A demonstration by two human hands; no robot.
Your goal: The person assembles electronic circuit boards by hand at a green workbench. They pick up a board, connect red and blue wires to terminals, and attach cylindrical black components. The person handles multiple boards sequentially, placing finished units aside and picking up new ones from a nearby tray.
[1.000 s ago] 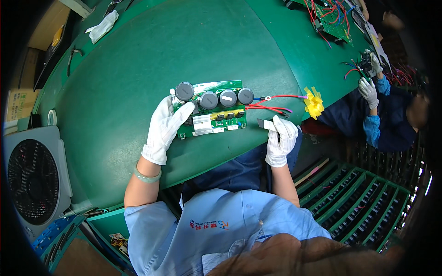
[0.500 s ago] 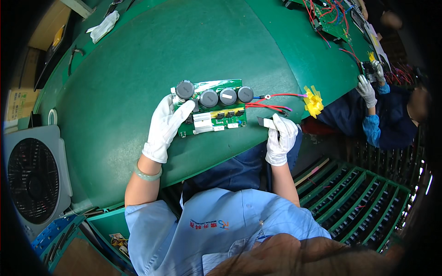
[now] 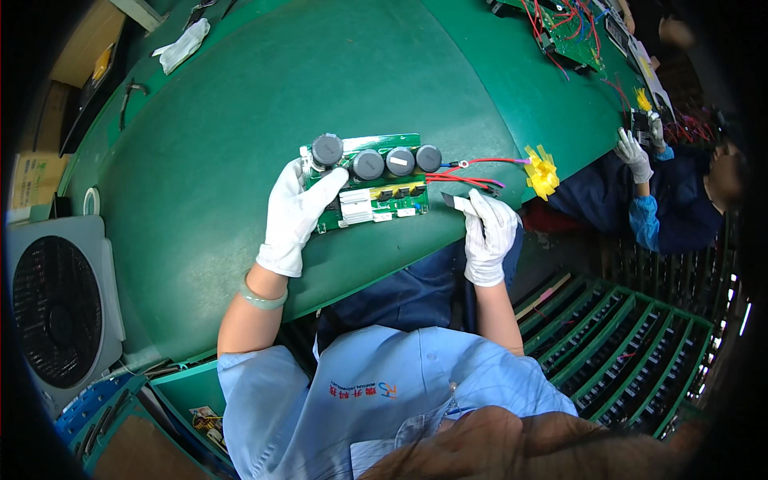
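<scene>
My gloved left hand (image 3: 296, 212) is closed on the left end of a green circuit board (image 3: 400, 198), its thumb lying over the board. Several round black capacitors (image 3: 368, 165) stand along the board's far side, and a silver finned heat sink (image 3: 356, 206) sits near its front. Red wires (image 3: 472, 179) run out from the right edge. Just right of the board, my gloved right hand (image 3: 490, 240) pinches a small flat blade (image 3: 450, 200) with a dark, angled end. That end points toward the board and wires without touching them. The covered part of the blade is hidden by the fingers.
A yellow tape bundle (image 3: 542, 172) lies at the wire ends, near the edge of the green table (image 3: 216, 144). A white glove (image 3: 182, 46) rests at the far left. Another person's gloved hand (image 3: 634, 156) works at the right. A fan (image 3: 60, 308) stands left.
The board and my left hand have shifted slightly right and away from me. My right hand has also moved slightly farther away, bringing the blade's end a little up and left.
</scene>
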